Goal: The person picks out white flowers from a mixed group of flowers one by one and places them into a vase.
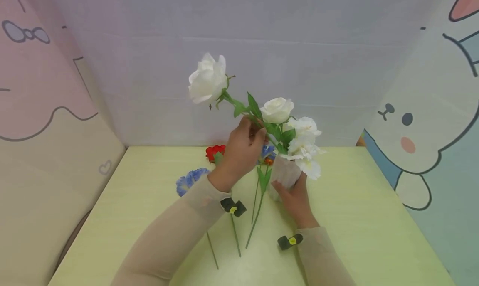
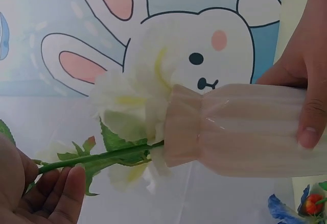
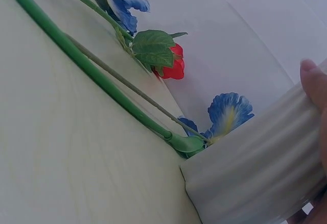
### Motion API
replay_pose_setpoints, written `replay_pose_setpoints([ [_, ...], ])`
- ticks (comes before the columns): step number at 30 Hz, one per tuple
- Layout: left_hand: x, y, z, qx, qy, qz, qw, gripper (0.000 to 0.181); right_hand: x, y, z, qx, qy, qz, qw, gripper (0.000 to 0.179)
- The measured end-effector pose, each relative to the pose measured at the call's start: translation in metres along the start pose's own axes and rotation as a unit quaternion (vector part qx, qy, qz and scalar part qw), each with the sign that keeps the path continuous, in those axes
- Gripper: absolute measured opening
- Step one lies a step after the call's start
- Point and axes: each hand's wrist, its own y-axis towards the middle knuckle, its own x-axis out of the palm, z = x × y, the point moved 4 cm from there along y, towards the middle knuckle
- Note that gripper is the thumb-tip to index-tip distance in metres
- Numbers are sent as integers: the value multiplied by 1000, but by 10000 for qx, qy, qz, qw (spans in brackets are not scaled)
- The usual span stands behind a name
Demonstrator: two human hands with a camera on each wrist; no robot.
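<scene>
My left hand point(image 1: 243, 146) pinches the green stem point(image 2: 110, 156) of a white rose point(image 1: 207, 80), whose bloom leans up and to the left. In the left wrist view that stem runs into the mouth of a ribbed, pale vase point(image 2: 245, 129). Around the vase's body my right hand point(image 1: 297, 198) curls its fingers and thumb, steadying it on the table. Another white rose point(image 1: 277, 110) and ruffled white irises point(image 1: 304, 146) stand in the vase, the irises drooping over its right side.
On the yellow table point(image 1: 359, 219) lie a red rose point(image 1: 215, 154), a blue iris point(image 1: 191, 181) and another blue iris point(image 1: 267, 151), their stems pointing toward me. A small orange-red bloom point(image 1: 268, 161) is beside the vase. A pale wall point(image 1: 149, 86) closes the back.
</scene>
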Motion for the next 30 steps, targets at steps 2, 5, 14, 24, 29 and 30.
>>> replay_pose_setpoints([
  [2,4,0,-3,-12,60,-57,10000,9,0,0,0,-10,-5,-2,10000,83],
  [5,10,0,-9,-40,156,-144,9998,10,0,0,0,40,-69,5,10000,85],
  [14,27,-7,-26,-114,37,-277,9995,13,-1,-2,-2,368,-292,-73,9989,82],
  [24,41,-7,-33,-80,235,-108,9996,14,1,-1,-3,282,-225,-57,9993,87],
  [29,48,-8,-36,-31,432,23,9991,12,2,-1,0,194,-243,-117,9995,87],
  [30,49,-9,-36,-20,510,62,9987,13,1,0,0,164,-258,-105,9995,86],
])
